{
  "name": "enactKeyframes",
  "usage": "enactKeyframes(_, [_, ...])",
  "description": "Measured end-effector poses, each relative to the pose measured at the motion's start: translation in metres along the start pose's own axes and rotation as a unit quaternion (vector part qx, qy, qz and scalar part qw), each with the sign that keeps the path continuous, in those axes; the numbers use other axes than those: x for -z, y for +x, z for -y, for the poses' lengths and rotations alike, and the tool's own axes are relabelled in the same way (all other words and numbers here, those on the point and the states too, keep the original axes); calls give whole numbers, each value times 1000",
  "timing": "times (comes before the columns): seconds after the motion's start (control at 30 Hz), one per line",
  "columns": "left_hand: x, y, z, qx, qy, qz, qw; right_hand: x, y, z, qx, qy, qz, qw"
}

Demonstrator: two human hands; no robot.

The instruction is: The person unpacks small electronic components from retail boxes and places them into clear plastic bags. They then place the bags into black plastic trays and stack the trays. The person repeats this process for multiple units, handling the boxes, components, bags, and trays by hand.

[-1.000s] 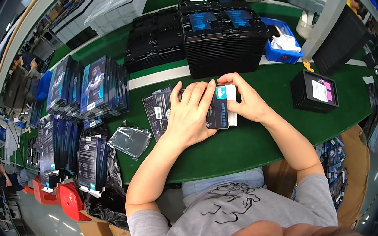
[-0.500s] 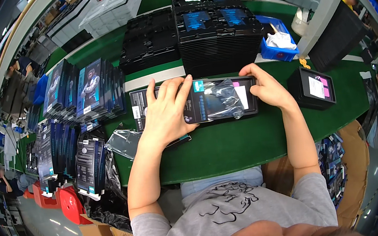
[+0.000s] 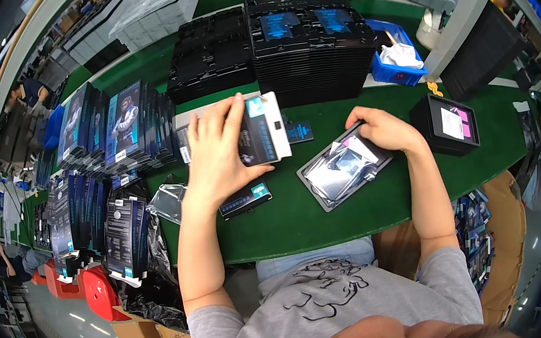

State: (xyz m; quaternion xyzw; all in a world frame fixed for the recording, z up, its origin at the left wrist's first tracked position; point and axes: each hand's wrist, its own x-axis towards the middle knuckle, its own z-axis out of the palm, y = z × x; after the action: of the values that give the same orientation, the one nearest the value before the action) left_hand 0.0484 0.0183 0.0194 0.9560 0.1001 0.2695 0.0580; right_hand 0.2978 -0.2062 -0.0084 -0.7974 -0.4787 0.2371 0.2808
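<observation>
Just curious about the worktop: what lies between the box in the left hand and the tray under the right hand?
In the head view, between box and tray: a small dark card on the green table.

Open green surface (image 3: 303,219) lies along the near edge, below both hands. Beyond, a wall of stacked black trays (image 3: 314,50) blocks the far side. Upright boxes (image 3: 122,129) crowd the left; a black box (image 3: 451,123) stands at the right, a blue bin (image 3: 399,67) behind it.
</observation>
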Motion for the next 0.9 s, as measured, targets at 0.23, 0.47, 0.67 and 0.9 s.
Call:
enactKeyframes(0.23, [-45,0,-43,-103,-42,-133,985,-25,-17,46,136,256,47,956])
enactKeyframes(0.47, [-57,-8,-49,-213,-36,-201,956,3,-26,40,90,299,-153,938])
enactKeyframes(0.67, [-58,-5,-47,-173,-140,-327,918,56,-46,-17,507,605,10,614])
enactKeyframes(0.9, [-59,-7,-47,-149,-143,-199,958,28,-33,8,133,249,94,955])
